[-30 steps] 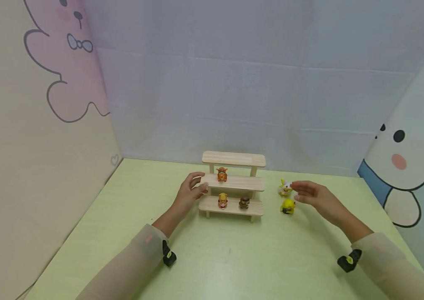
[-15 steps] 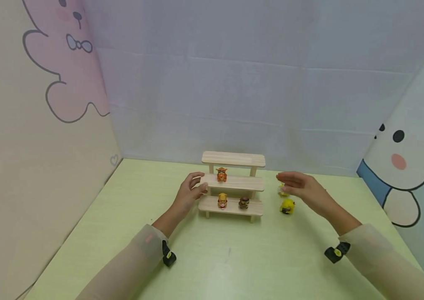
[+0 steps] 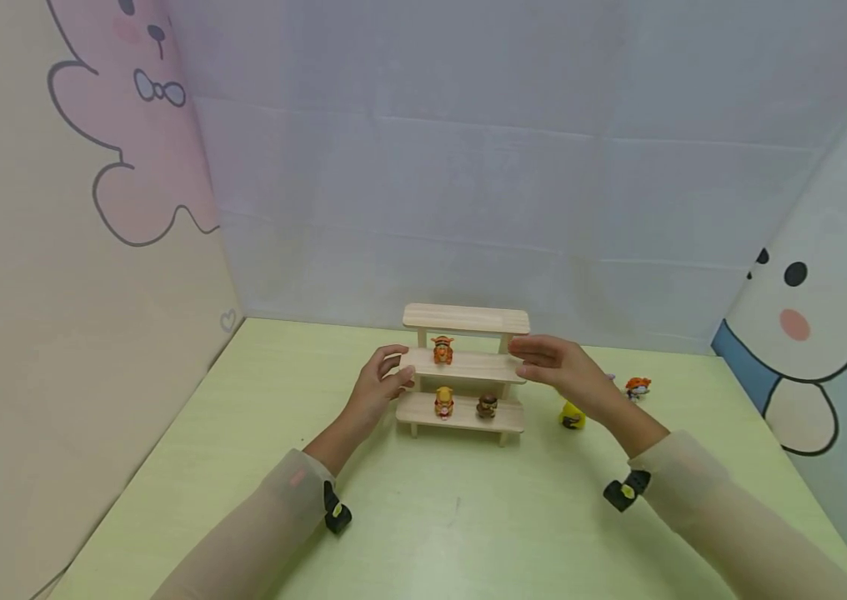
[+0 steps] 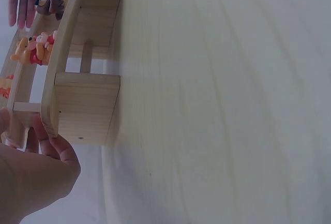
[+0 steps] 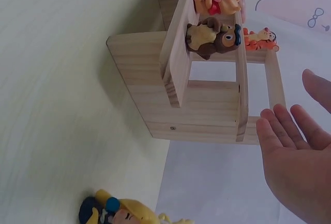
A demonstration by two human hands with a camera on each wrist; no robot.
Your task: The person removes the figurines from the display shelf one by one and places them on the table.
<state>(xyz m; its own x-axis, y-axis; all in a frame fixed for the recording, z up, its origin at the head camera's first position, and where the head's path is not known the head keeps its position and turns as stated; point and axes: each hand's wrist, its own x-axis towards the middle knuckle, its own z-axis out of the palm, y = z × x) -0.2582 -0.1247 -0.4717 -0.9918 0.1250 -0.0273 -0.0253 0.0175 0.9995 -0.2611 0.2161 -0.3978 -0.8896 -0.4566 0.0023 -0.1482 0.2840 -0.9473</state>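
A three-tier wooden display shelf (image 3: 468, 365) stands on the table. My left hand (image 3: 378, 381) grips its left end at the middle tier, and the left wrist view shows the fingers (image 4: 61, 149) curled round the wood. My right hand (image 3: 562, 367) is at the tier's right end with fingers extended and nothing held; contact is unclear. An orange tiger figurine (image 3: 442, 350) sits on the middle tier. The lowest tier bears a yellow bear figurine (image 3: 443, 402) in red with a small pink figure, and a brown owl figurine (image 5: 214, 35).
On the table, partly behind my right hand, is a yellow figurine (image 3: 572, 417). An orange-topped figurine (image 3: 637, 387) lies further right. A pale curtain (image 3: 393, 208) hangs behind the table, with cartoon-printed walls on either side.
My right hand has moved left, from the loose figurines to the shelf's right end, uncovering the orange-topped figurine. My left hand and the figurines on the shelf have stayed in place.
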